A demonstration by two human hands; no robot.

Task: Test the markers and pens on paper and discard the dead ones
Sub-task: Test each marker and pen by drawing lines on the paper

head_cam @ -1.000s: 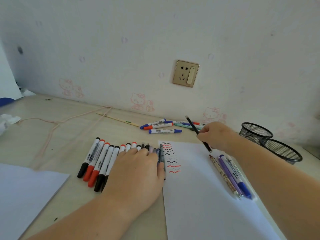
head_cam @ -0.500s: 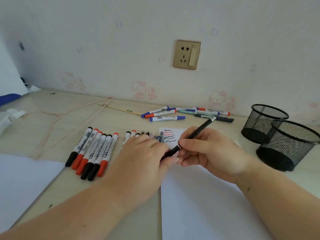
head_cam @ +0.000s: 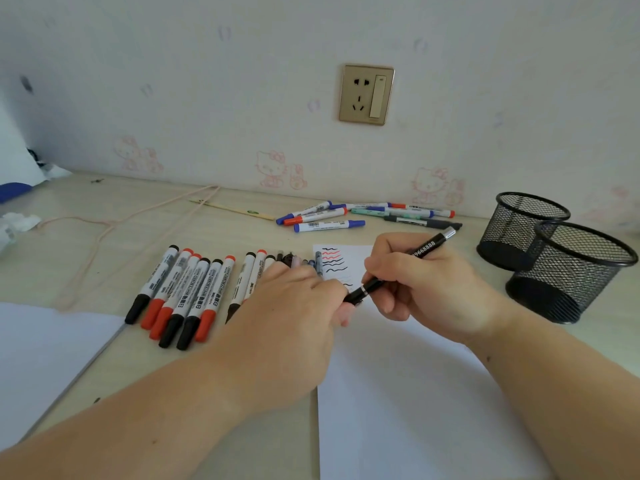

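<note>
My right hand (head_cam: 426,285) grips a black pen (head_cam: 424,250) with white digits, slanted over the white test sheet (head_cam: 398,393). My left hand (head_cam: 294,317) pinches the pen's lower cap end (head_cam: 356,295). Black and red wavy test lines (head_cam: 333,261) mark the sheet's top left corner. A row of black and red capped whiteboard markers (head_cam: 187,292) lies left of my left hand, which covers part of it. A second cluster of blue, red and grey markers (head_cam: 367,214) lies near the wall.
Two black mesh cups (head_cam: 568,268) stand at the right, one behind the other. Another white sheet (head_cam: 41,355) lies at the near left. A beige cord (head_cam: 114,223) and a thin stick (head_cam: 232,210) cross the back of the desk. Crumpled paper (head_cam: 17,225) sits at far left.
My right hand brought the black pen from the sheet's far right toward its top left corner. My left hand lifted off the marker row and took hold of the pen's lower end.
</note>
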